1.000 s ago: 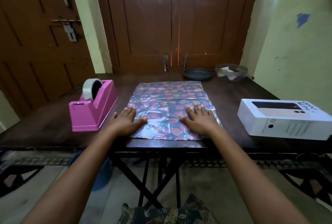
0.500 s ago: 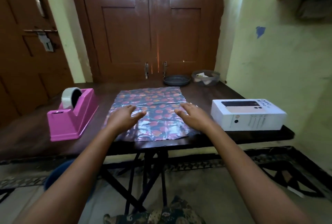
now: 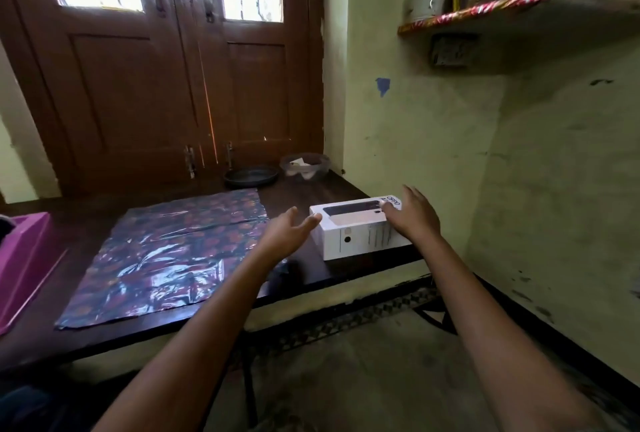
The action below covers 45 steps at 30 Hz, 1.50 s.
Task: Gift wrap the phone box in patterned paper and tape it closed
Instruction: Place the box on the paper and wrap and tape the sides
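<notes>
Already both grips are spread open around the white rectangular cardboard phone box (image 3: 356, 229) — left hand (image 3: 287, 232) at its near-left end, right hand (image 3: 414, 215) over its far-right end — probably to lift it. It sits at the surface's (image 3: 311, 190) right edge, just beside the flat purple patterned wrapping paper (image 3: 166, 255).

The box (image 3: 358, 227) is sitting on the table (image 3: 304, 194), right of the paper (image 3: 166, 255). A dish (image 3: 251, 176) and a bowl (image 3: 304, 166) are lying behind the box. The dispenser (image 3: 20, 258) is standing far left of the box, beyond the paper.
</notes>
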Motion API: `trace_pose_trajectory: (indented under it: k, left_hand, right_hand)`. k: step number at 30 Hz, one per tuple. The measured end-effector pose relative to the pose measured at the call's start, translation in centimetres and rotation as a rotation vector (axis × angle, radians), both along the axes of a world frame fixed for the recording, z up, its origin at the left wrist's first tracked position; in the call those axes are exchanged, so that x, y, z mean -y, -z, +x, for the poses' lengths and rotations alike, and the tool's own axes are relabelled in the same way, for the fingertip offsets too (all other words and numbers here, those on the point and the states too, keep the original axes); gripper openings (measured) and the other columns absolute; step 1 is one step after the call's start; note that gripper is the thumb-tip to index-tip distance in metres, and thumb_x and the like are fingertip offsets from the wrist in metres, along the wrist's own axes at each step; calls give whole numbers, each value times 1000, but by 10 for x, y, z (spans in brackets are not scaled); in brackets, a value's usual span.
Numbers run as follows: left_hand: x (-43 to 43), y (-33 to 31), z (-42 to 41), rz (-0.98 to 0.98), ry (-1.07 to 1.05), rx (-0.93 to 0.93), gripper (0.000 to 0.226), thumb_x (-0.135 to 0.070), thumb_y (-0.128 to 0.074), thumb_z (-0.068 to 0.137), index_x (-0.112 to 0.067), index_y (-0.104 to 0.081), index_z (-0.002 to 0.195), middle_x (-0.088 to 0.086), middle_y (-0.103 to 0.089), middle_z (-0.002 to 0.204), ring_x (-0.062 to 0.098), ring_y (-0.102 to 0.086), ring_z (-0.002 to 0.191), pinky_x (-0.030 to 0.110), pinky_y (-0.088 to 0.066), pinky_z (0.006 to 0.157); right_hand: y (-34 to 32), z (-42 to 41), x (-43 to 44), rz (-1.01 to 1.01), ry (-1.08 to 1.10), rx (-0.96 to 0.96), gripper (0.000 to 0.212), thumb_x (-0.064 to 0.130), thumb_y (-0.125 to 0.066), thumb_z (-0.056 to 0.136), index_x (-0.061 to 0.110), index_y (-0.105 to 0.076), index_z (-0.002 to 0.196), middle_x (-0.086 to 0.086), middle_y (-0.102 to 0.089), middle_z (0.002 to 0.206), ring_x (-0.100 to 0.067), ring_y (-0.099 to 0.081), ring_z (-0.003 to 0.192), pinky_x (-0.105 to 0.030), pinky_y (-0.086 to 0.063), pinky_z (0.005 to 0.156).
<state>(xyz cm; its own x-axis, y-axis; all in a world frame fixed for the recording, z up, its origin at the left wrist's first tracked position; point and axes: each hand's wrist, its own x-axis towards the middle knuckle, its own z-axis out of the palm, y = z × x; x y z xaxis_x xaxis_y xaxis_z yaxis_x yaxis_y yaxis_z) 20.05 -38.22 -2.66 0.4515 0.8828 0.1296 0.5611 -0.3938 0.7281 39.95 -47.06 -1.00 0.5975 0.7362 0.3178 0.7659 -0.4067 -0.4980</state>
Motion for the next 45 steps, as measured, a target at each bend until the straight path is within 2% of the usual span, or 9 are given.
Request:
trace_pose_trajectory:
  k: [3,8,12,15,21,26,35,41,45]
  left_hand:
    - [5,5,17,-76,-1,24,69,-50,-45,92,-4,-34,141,13,-37,147,24,-39,131,30,-33,101]
    - [8,14,28,-224,16,169,53,-46,-49,92,-8,-50,129,9,-60,124,20,-59,105,24,-44,76]
    - [0,9,12,-262,-47,266,52,-44,-52,91,-8,-50,129,10,-60,123,23,-60,105,31,-50,82]
    - [-15,-2,-22,-230,-110,294,47,-39,-52,93,-7,-52,126,11,-60,123,25,-57,107,35,-47,89]
    - [-54,-22,-111,-167,-279,357,33,-26,-49,96,-3,-55,119,11,-59,108,17,-52,89,24,-41,61]
    - [-83,-19,-172,-195,-430,391,36,-27,-50,95,-3,-54,121,14,-60,104,25,-56,93,34,-45,77]
    - [-108,-2,-200,-238,-459,389,22,-22,-53,94,-12,-54,113,15,-61,108,24,-57,95,36,-46,86]
    - [-123,15,-211,-254,-483,321,42,-39,-56,88,-13,-54,122,14,-62,119,31,-58,108,48,-46,96]
    - [-124,10,-209,-270,-434,300,37,-30,-53,93,-9,-53,124,14,-60,119,25,-57,101,35,-46,89]
  right_hand:
    - [11,17,6,1,80,-148,59,35,-45,94,1,-31,141,-16,-35,146,-30,-34,133,-34,-32,102]
    - [23,21,-2,57,85,-241,42,35,-50,91,-1,-57,112,-22,-59,118,-36,-54,107,-33,-41,79]
    - [16,4,-14,101,38,-202,38,33,-53,90,-1,-61,107,-20,-63,110,-36,-57,101,-33,-38,71]
    - [4,-25,-36,147,-72,-175,35,32,-53,91,6,-63,112,-18,-64,112,-36,-57,103,-32,-41,75]
    - [-5,-109,-103,193,-316,-217,35,29,-57,88,6,-64,114,-18,-65,114,-34,-59,105,-34,-45,83]
    - [4,-169,-140,174,-432,-238,34,29,-58,87,7,-66,112,-16,-67,111,-32,-61,102,-33,-46,81]
    - [23,-194,-169,94,-434,-275,31,31,-57,87,10,-68,107,-12,-68,109,-29,-60,101,-31,-45,78]
    - [28,-199,-173,102,-416,-286,30,29,-57,85,9,-68,105,-12,-68,107,-29,-61,98,-35,-49,80]
    - [30,-195,-173,92,-430,-297,30,29,-57,87,10,-67,108,-10,-68,109,-26,-61,99,-34,-48,79]
